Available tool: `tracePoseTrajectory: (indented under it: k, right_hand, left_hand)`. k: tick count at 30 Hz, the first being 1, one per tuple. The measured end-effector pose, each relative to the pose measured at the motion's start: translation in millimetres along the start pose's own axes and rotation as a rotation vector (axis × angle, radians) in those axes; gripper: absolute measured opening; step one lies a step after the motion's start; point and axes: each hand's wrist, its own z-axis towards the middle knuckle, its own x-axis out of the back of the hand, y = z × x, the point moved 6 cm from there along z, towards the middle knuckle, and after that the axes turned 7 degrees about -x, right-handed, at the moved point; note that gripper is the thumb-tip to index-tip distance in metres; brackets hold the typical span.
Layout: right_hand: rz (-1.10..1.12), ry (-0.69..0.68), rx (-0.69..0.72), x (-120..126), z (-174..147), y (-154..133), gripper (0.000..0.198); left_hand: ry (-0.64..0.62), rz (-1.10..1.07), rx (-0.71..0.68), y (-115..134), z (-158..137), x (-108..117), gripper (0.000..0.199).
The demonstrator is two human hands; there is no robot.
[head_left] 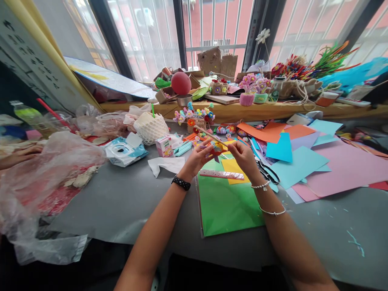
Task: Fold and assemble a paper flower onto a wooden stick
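Both of my hands are raised over the middle of the table, close together. My left hand is closed around a small piece of coloured paper craft with orange, yellow, blue and purple parts; its exact shape is too small to make out. Pinched in my right hand is a thin wooden stick, slanting across the craft piece toward the upper left. Below the hands lie a pink-edged ruler, yellow paper and a green sheet. Dark-handled scissors lie beside my right wrist.
Coloured paper spreads over the right side. On the left are a wet-wipes pack, a small pink box, a white foam-netted object and plastic bags. Another person's hand rests far left. Craft flowers stand behind.
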Motion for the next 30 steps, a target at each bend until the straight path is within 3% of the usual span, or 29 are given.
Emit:
tracePoseTrajectory:
  k: [5,14,20,25,30]
  right_hand:
    - [0.088,0.065,0.004,10.0,0.9,-3.4,0.036]
    - [0.327,-0.15,-0.041,0.9,-0.1,-5.1,0.029]
    - [0.388,-0.082,-0.042,3.3,1.6,-1.0,0.024]
    - [0.395,-0.077,-0.058,2.5,1.7,0.1,0.023]
    - [0.425,-0.065,-0.052,3.5,3.5,2.1,0.025]
  left_hand:
    - [-0.108,0.015,-0.043,9.6,-3.4,-9.5,0.046]
    - [-0.198,0.054,-0.086,11.1,-8.0,-9.6,0.049]
    - [-0.327,0.088,-0.14,15.0,-9.3,-23.8,0.068]
    - [-0.32,0.196,-0.156,13.2,-7.6,-25.3,0.075]
    - [-0.27,0.211,-0.201,14.0,-6.1,-19.7,0.059]
